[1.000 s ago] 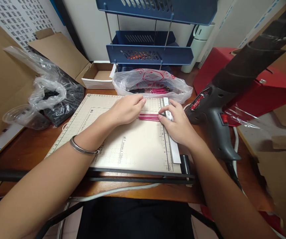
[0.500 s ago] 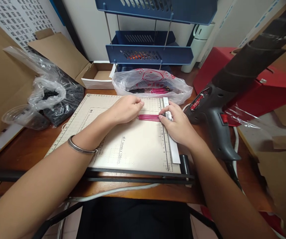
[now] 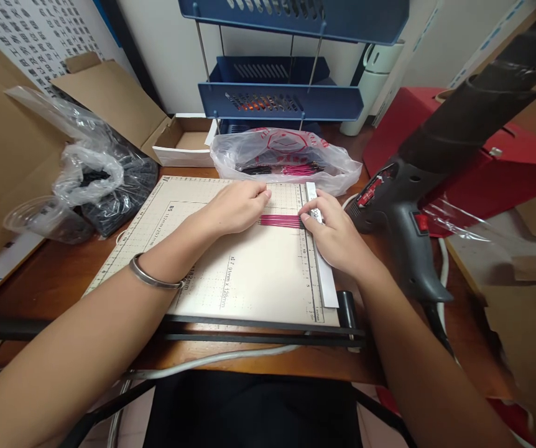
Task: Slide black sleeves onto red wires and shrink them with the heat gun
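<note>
Wires [image 3: 280, 221], mid-frame, are flanked by left hand [image 3: 239, 208] and right hand [image 3: 331, 230]; grip by fingers [image 3: 313, 205] can't be told. Ends [image 3: 302, 224] should be levelled.

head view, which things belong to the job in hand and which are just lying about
Job in hand: pink strands between left hand and right hand; printed board beneath; probably plastic bag of similar strands

Apparently lying about: pale bottle; red box; white box

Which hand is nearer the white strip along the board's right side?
Right. The right hand is over the white strip; the left hand is left of it, at the pink wires.
</note>
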